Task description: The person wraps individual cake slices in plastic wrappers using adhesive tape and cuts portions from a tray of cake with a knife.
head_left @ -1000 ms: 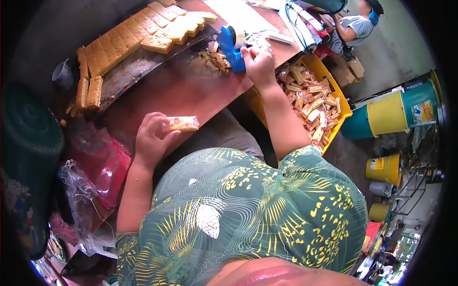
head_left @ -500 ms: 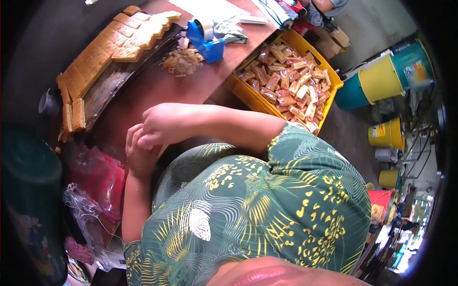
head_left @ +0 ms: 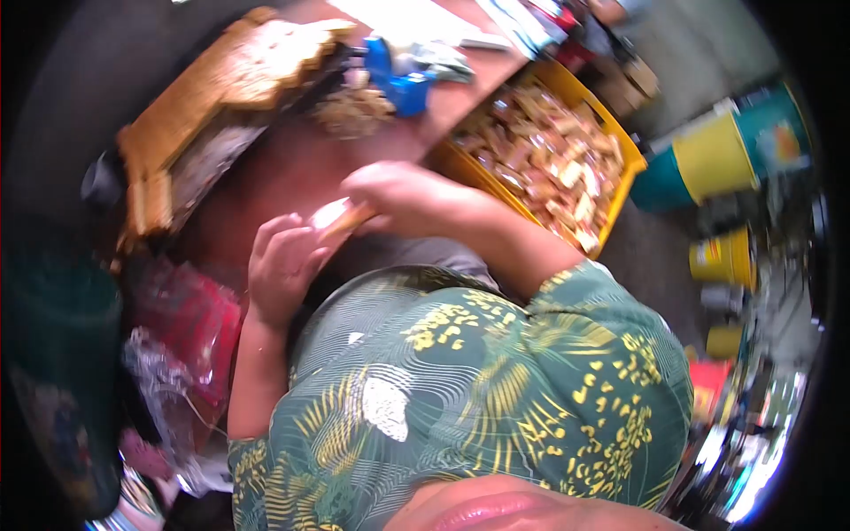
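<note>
Tabletop (head_left: 297,168) ahead of me, reddish-brown, with golden baked bars (head_left: 181,102) crowded on a dark tray (head_left: 211,155) over to the left. Farther out sits a blue tape dispenser (head_left: 409,94), a heap of crumbs (head_left: 352,111) just beside it. Off to the right, here's a yellow crate (head_left: 627,142) next to the table, loaded with a pile of packed bars (head_left: 549,159), and beyond that some teal and yellow buckets (head_left: 713,159). Down on my left, red plastic packaging (head_left: 195,323) catches the light.

Now the oblong bar (head_left: 338,221) itself: small, pale golden, a white glare across its upper face, finer detail lost to blur. It's up between my two hands, by the table's near edge, tilted with its right end higher. My left hand (head_left: 288,264) has the lower end, fingers and thumb closed on it. My right hand (head_left: 381,188) is at the upper end, fingers bent, knuckles outward; its fingertips are hidden, so whether it's clenched on the bar or merely against it, I can't tell.
</note>
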The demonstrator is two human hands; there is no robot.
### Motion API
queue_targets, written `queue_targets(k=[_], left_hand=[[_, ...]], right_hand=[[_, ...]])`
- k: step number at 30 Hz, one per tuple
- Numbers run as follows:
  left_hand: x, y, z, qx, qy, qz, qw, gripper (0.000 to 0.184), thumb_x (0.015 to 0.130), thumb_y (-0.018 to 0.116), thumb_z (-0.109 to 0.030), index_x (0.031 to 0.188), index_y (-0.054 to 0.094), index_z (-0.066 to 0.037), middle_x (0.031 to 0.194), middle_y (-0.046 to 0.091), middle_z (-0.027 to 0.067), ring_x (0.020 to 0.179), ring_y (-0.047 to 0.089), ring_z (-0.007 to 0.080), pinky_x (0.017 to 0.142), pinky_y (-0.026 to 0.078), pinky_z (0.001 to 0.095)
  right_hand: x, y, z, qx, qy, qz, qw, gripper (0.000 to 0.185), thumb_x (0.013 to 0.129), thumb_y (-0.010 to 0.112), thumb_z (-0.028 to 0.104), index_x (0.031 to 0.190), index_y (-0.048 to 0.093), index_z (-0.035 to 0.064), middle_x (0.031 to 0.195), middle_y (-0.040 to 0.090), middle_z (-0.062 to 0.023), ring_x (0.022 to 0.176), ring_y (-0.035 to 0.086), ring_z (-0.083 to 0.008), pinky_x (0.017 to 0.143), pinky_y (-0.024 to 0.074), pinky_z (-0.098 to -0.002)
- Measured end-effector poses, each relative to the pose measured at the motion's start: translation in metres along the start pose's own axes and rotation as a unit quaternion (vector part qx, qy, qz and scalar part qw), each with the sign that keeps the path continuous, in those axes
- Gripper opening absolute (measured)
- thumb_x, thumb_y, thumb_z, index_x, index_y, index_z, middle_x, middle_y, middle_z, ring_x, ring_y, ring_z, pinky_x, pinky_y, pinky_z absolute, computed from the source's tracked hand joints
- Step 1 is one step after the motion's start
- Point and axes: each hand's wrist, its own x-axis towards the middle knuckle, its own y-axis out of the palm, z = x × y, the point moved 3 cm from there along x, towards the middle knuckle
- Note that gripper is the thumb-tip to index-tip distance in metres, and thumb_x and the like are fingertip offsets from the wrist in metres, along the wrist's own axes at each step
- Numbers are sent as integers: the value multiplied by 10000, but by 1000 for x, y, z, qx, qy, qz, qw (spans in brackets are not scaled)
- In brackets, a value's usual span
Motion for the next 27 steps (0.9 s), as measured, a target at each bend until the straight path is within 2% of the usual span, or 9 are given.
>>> queue_targets(k=[3,6,8,13,16,17,23,25,27], left_hand=[[-8,-57,15,101,-73,-68,990,301,815,860,-171,1036,706,-37,1181,650,156,1127,633,344,991,516,435],[-36,-123,45,201,-174,-138,954,309,822,850,-255,1016,720,-53,1208,647,150,1165,601,352,1023,483,441],[-61,-156,69,323,-220,-131,911,335,808,857,-315,986,728,-63,1218,648,154,1161,601,351,1019,481,448],[-113,-166,114,284,-373,-83,879,382,757,888,-407,830,727,-68,1310,628,170,1187,598,370,1025,474,477],[-120,-165,129,255,-373,-107,886,370,764,886,-393,784,718,-63,1318,622,176,1173,607,372,1013,482,473],[-113,-166,119,288,-355,-87,885,357,773,879,-380,791,722,-60,1301,632,177,1166,611,373,1008,485,474],[-129,-167,136,361,-266,-90,889,263,824,824,-291,807,725,-48,1158,685,179,1076,646,362,938,518,475],[-131,-170,149,291,-235,-111,921,239,838,799,-263,816,712,-41,1146,682,180,1021,657,339,890,532,450],[-131,-175,132,197,-283,-87,934,219,871,766,-234,872,711,-23,1216,650,178,1010,656,321,885,530,415]], right_hand=[[-22,-88,-18,-109,3,-72,991,382,738,843,86,1088,692,62,1037,703,-153,954,679,-368,832,556,-438],[-40,-156,-19,-340,147,-137,919,104,821,784,207,885,784,125,1094,726,-68,1043,649,-310,927,525,-424],[-25,-165,-14,-359,200,-181,893,171,857,794,243,972,776,118,1165,712,-79,1162,612,-330,997,490,-453],[80,-83,43,-174,-75,-111,976,266,879,798,275,1052,736,84,1132,704,-132,1075,668,-327,933,547,-429],[154,-6,61,-70,-87,15,994,337,882,788,341,1086,733,78,1152,687,-149,1080,658,-376,944,548,-446],[176,16,69,-72,-145,-10,987,282,874,789,201,1115,706,80,1130,674,-165,1047,662,-362,903,549,-434],[267,106,119,-143,45,39,988,864,781,742,711,1391,559,126,1349,565,-204,1171,669,-353,914,583,-449],[291,147,104,-274,-36,24,961,766,863,680,619,1384,585,65,1323,590,-180,1056,704,-328,871,586,-442],[293,134,115,-197,43,15,979,823,864,709,534,1494,476,59,1388,550,-196,1055,704,-340,850,570,-443]])
